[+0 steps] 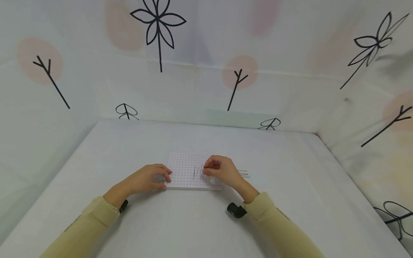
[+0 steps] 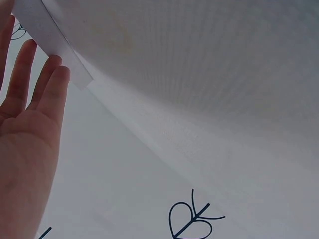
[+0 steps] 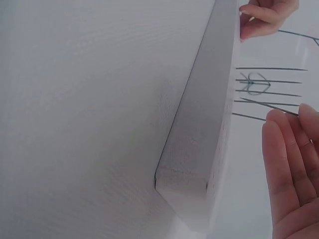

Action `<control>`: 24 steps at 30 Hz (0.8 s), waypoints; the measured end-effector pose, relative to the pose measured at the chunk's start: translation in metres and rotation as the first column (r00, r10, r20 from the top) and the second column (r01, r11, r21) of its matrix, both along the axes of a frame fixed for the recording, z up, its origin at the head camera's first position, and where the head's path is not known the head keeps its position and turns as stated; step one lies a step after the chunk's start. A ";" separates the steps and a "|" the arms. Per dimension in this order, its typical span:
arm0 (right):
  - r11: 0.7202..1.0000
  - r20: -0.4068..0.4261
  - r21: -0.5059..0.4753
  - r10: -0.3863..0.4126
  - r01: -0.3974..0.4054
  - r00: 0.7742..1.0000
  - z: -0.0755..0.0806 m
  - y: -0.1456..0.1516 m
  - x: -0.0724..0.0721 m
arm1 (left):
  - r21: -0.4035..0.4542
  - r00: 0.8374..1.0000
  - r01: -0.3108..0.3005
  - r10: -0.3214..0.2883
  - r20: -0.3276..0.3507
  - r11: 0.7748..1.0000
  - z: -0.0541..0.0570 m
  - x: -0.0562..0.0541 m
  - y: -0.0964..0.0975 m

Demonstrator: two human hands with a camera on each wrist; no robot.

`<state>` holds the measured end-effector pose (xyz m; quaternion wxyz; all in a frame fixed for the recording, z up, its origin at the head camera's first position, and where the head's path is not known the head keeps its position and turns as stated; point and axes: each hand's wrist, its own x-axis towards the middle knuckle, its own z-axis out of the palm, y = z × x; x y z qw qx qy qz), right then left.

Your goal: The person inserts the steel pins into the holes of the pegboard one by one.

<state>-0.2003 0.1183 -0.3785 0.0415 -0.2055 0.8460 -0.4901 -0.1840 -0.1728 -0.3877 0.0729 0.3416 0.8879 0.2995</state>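
A white board [image 1: 180,182] with rows of small holes lies flat on the table. Several thin dark metal pins [image 3: 271,68] stand upright in it. Above the board, my right hand [image 1: 223,172] pinches another such pin [image 3: 264,104] between thumb and fingertips; in the right wrist view it slants beside the standing ones. Whether its tip touches a hole, I cannot tell. My left hand [image 1: 150,178] rests at the board's left edge, fingers relaxed, fingertips touching the side; the left wrist view shows those fingers [image 2: 52,87] nearly straight.
Several loose pins [image 1: 244,174] lie on the white table [image 1: 284,186] to the right of the board, partly behind my right hand. A pale cloth wall [image 1: 193,89] with plant drawings rises behind the table and at both sides.
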 end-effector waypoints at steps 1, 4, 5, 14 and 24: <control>1.000 0.000 -0.001 -0.001 0.001 1.000 0.000 -0.001 0.000 | -0.001 1.000 -0.001 0.001 0.002 1.000 0.000 0.000 0.000; 1.000 0.000 -0.007 0.000 0.000 1.000 -0.001 -0.003 -0.001 | -0.005 1.000 -0.004 0.004 0.000 1.000 0.000 0.000 -0.001; 1.000 0.002 -0.007 -0.001 0.001 1.000 -0.001 -0.003 -0.001 | -0.006 1.000 -0.003 0.003 -0.002 1.000 0.000 0.000 -0.001; 1.000 -0.002 -0.008 0.008 -0.008 1.000 -0.005 -0.006 -0.003 | -0.005 1.000 -0.002 0.002 0.000 1.000 -0.003 -0.002 -0.002; 1.000 -0.013 0.001 -0.007 0.007 1.000 -0.007 -0.010 -0.005 | 0.009 1.000 0.004 -0.004 -0.006 1.000 -0.004 -0.003 -0.003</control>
